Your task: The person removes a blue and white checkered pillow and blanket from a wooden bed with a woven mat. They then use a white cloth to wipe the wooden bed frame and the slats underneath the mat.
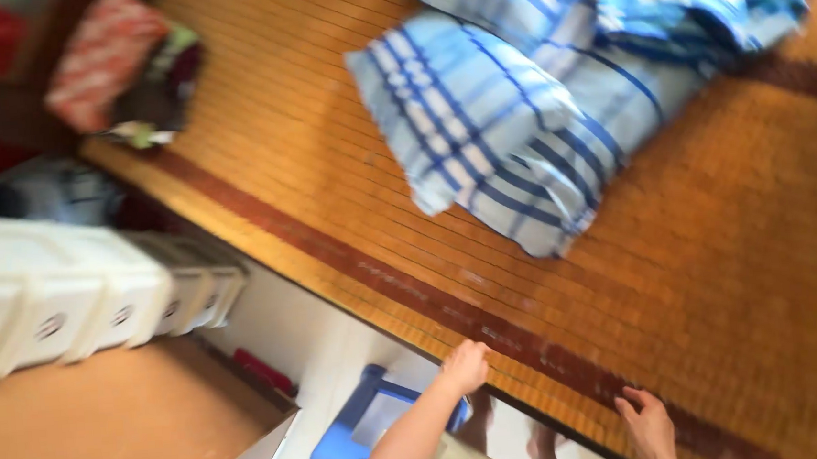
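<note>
1. The left hand (463, 367) grips the dark-banded near edge of the bamboo mat (718, 265), fingers curled down over the border, forearm reaching up from below.
2. The right hand (650, 426) rests on the same edge further along, palm down and fingers loosely spread; whether it pinches the mat I cannot tell.
3. The mat lies directly ahead of both hands, its border running diagonally from upper left to lower right, so the two hands sit along that one line, the right nearer the camera.
4. Below the left arm stands a blue plastic stool (347, 449) on pale floor; a white drawer unit (77, 291) stands at left.
5. Farther off, blue-and-white checked bedding (516, 126) lies crumpled on the mat, well apart from both hands.
6. At the far corner sits a red patterned bundle (104, 54).
</note>
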